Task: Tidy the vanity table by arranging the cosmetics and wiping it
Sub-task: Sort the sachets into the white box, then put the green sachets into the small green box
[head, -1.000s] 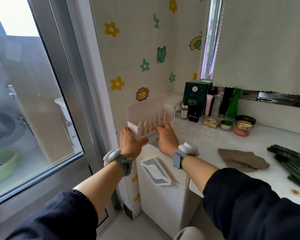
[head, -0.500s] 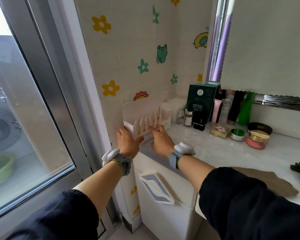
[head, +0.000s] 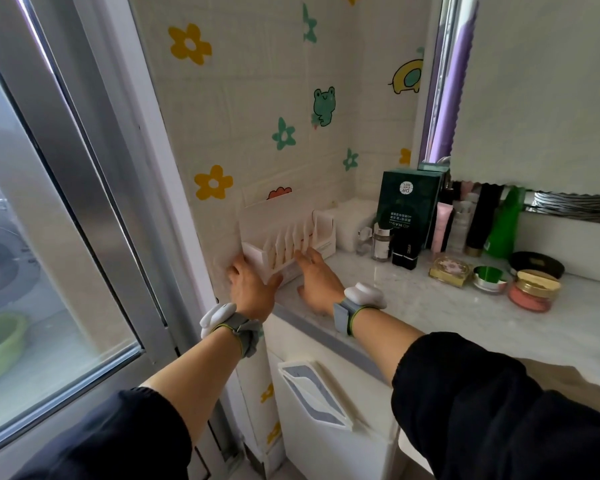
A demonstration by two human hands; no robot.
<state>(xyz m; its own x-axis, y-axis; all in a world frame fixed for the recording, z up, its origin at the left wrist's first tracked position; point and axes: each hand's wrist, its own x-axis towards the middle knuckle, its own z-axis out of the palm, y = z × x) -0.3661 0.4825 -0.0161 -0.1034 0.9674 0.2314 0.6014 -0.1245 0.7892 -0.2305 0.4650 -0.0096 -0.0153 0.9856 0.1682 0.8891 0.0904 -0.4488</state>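
Observation:
A white open box (head: 321, 229) of upright sachets stands at the far left end of the white vanity table (head: 413, 306), its raised lid against the stickered wall. My left hand (head: 253, 284) holds the box's near left corner, fingers at its end and thumb along the front. Pressed against the box's front side, my right hand (head: 316, 275) lies flat with straight fingers and its palm on the tabletop.
Right of the box stand a white pad block (head: 352, 220), small bottles (head: 381, 245), a dark green carton (head: 409, 209) and tubes (head: 478, 223). Jars and a gold compact (head: 449, 270) sit further right. A glass sliding door (head: 84, 168) is on the left. A white bin (head: 329, 438) stands below the table.
Both hands have carried the white box away from me and set it down against the wall at the table's left end. The view has moved closer.

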